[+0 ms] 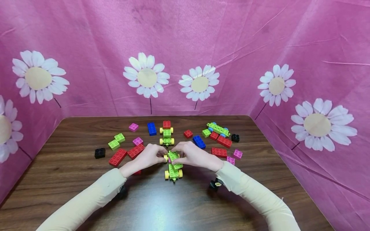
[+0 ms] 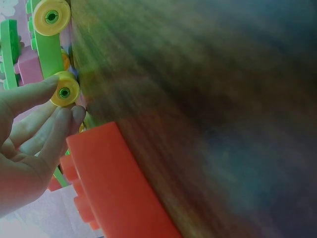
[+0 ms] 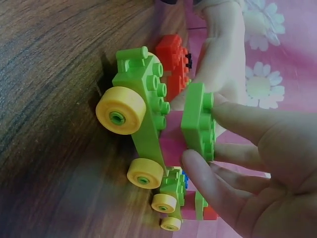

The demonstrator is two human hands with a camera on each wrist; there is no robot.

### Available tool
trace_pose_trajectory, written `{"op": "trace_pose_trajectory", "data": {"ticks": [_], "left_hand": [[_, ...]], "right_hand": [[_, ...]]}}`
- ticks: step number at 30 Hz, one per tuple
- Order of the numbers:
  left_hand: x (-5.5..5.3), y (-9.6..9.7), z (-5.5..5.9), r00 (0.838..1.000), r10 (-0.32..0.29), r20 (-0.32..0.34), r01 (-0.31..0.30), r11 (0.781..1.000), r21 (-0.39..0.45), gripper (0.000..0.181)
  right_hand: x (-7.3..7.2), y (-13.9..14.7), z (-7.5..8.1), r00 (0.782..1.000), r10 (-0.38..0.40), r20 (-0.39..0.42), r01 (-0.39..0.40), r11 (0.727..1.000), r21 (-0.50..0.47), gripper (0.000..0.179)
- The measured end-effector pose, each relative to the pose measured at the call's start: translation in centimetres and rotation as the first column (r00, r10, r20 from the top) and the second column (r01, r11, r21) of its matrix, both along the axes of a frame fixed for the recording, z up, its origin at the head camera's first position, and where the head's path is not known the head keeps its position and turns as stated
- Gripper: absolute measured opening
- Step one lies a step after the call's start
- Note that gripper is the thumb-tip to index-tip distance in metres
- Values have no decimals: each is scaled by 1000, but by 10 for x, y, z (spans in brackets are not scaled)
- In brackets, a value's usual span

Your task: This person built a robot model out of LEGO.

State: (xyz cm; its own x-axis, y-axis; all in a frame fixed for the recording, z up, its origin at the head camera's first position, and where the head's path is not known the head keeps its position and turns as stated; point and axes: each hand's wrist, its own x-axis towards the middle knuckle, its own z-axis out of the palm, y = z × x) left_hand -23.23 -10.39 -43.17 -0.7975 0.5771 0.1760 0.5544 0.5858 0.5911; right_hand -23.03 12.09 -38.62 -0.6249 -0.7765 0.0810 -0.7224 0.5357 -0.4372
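A lime-green toy car base (image 1: 174, 175) with yellow wheels stands on the table between the hands. A pink brick (image 3: 172, 134) sits on it, and a green brick (image 3: 194, 116) lies across the top of the pink one. The left hand (image 1: 150, 155) pinches a yellow wheel (image 2: 64, 90) at the car's far end between thumb and fingers. The right hand (image 1: 193, 155) grips the green brick, its thumb on one side and fingers on the other. Just beyond stands a second green car (image 1: 167, 140) with yellow wheels, carrying pink, green and red bricks.
Red bricks (image 1: 118, 157), green bricks (image 1: 114, 144) and a black brick (image 1: 100, 153) lie left. To the right are a blue brick (image 1: 199, 141), red bricks (image 1: 219, 152), pink bricks (image 1: 238, 154) and a green car base (image 1: 218, 129) with blue wheels. Pink cloth (image 1: 185, 38) surrounds the table.
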Motion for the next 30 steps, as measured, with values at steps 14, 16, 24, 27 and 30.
{"op": "trace_pose_trajectory", "data": {"ticks": [14, 16, 24, 27, 30], "left_hand": [[-1, 0, -1, 1000, 9, 1, -9, 1000, -10, 17], [-1, 0, -1, 1000, 10, -2, -10, 1000, -15, 17], [-1, 0, 0, 1000, 4, -13, -5, 1000, -19, 17], [-1, 0, 0, 1000, 8, -3, -8, 1000, -18, 18], [-1, 1, 0, 1000, 11, 8, -11, 1000, -12, 18]], "right_hand": [[1, -5, -5, 998, -25, -52, 25, 1000, 1, 39], [2, -6, -5, 998, -33, -59, 34, 999, 8, 39], [7, -9, -2, 997, -44, -59, 45, 999, 5, 39], [7, -8, -1, 998, -39, -53, 40, 999, 22, 40], [6, -7, -1, 998, -28, -47, 30, 999, 41, 40]]}}
